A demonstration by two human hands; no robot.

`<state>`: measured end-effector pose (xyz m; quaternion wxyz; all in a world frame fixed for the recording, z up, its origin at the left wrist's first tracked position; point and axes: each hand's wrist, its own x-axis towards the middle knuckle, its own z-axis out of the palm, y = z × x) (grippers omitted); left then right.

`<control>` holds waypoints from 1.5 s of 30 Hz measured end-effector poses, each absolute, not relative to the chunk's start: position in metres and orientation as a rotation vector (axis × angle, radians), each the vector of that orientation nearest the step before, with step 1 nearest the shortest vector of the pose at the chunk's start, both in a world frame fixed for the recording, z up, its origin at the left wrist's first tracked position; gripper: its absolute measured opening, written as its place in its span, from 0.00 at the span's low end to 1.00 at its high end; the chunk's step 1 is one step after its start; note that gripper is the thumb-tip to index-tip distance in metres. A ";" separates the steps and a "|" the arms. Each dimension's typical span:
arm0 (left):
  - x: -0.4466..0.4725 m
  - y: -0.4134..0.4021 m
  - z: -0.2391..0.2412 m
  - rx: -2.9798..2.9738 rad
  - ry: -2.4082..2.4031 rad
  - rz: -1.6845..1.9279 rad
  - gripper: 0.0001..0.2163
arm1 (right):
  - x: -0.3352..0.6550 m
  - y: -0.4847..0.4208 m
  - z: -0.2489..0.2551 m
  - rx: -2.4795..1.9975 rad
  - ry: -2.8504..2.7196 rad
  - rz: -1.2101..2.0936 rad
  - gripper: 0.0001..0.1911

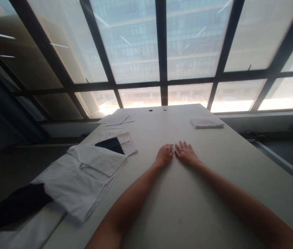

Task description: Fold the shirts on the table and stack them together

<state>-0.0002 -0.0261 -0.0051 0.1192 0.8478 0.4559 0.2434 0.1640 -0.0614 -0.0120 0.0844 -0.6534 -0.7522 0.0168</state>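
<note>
Both my arms reach forward over a pale table (214, 180). My left hand (164, 154) rests on the tabletop with its fingers curled under, and nothing shows in it. Right beside it, almost touching, my right hand (185, 153) lies flat with its fingers stretched out. Neither hand touches any cloth. A stack of folded white garments (84, 176) lies to the left of my left arm, with a dark piece (110, 145) tucked in at its far end.
A folded white cloth (207, 122) sits at the far right of the table. Loose sheets of paper (117, 120) lie at the far left. A dark cloth (14, 205) hangs off the near left. Large windows stand behind the table's far edge.
</note>
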 end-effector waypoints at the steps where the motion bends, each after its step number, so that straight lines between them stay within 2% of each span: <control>1: 0.000 -0.027 -0.005 2.481 1.337 0.704 0.16 | 0.159 -0.065 -0.012 -1.897 -2.274 0.054 0.31; 7: -0.002 -0.030 -0.005 2.504 1.257 0.698 0.17 | 0.151 -0.073 -0.016 -1.680 -2.392 0.103 0.31; 28: -0.013 -0.054 -0.004 2.511 1.171 0.696 0.18 | 0.164 -0.062 -0.039 -1.568 -2.420 -0.008 0.27; 33: -0.060 -0.089 0.010 2.656 1.100 0.448 0.23 | 0.163 -0.063 -0.037 -1.572 -2.421 -0.014 0.27; 38: -0.154 -0.119 0.038 2.598 1.530 0.145 0.22 | 0.161 -0.063 -0.038 -1.569 -2.391 0.020 0.28; 42: -0.227 -0.138 0.055 2.345 1.994 -0.051 0.32 | 0.159 -0.064 -0.038 -1.565 -2.363 0.038 0.28; 45: -0.261 -0.154 0.059 2.253 2.098 -0.130 0.33 | 0.157 -0.064 -0.040 -1.561 -2.346 0.038 0.27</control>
